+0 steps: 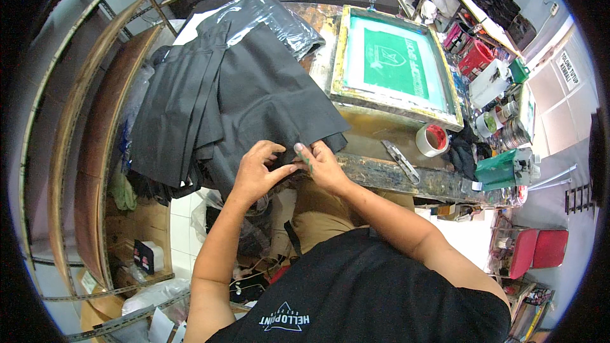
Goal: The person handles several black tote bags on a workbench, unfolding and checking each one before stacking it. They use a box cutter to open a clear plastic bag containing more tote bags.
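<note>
White lettering (284,319) is printed on a black cloth T-shirt (387,279), dark capitals (569,71) on a white rectangular wall sign (567,67), pale letters (416,67) on a green rectangular mesh screen (394,63).

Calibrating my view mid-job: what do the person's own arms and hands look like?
Left hand and right hand are gloveless; no watch shows. A green smear marks the right hand. Forearms are bare below a short-sleeved black shirt with white print.

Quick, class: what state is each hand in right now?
Left hand: open, thumb and forefinger apart.
Right hand: at the edge of the black fabric; grip cannot be told.
</note>
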### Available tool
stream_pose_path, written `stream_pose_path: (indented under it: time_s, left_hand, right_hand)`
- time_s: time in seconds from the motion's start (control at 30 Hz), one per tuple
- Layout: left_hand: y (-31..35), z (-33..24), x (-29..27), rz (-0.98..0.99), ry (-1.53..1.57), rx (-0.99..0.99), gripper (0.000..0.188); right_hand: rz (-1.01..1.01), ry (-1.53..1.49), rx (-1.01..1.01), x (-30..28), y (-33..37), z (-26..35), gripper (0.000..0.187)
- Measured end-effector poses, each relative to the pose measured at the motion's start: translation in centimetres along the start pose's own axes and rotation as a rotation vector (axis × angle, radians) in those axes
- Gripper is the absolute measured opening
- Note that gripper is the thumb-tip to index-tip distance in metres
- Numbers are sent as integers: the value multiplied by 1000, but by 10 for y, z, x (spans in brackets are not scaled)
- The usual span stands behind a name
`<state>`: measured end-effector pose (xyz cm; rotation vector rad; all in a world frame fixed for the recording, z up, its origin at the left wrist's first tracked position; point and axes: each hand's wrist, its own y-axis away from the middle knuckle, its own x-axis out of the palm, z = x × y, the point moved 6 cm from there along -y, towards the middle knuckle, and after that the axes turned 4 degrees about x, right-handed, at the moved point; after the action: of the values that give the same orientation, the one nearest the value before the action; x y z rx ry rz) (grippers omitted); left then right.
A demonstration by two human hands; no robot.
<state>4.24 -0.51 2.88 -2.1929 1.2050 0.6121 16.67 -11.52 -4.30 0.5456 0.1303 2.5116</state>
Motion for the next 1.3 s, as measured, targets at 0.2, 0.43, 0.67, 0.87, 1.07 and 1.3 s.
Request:
stream_pose_path:
  time_s: [0.2, 0.43, 0.67, 0.87, 1.07, 1.3]
  left_hand:
    - [-4, 10, 6, 58, 129, -71, 32]
    - [-6, 31, 11, 122, 241, -125, 25]
    - [-11, 53, 17, 182, 298, -92, 22]
    - [-14, 60, 23, 262, 365, -233, 20]
    - [-15, 60, 20, 303, 355, -231, 22]
    - [-16, 54, 19, 316, 282, -216, 22]
  right_hand:
    - [16, 341, -10, -14, -8, -9, 40]
    - [18, 379, -85, -22, -13, -23, 46]
    - [30, 567, 23, -23, -10, -10, 51]
    - [-15, 684, 3, -26, -9, -9, 54]
    - [-23, 676, -25, -26, -10, -14, 58]
    - [-34, 697, -2, -27, -11, -16, 55]
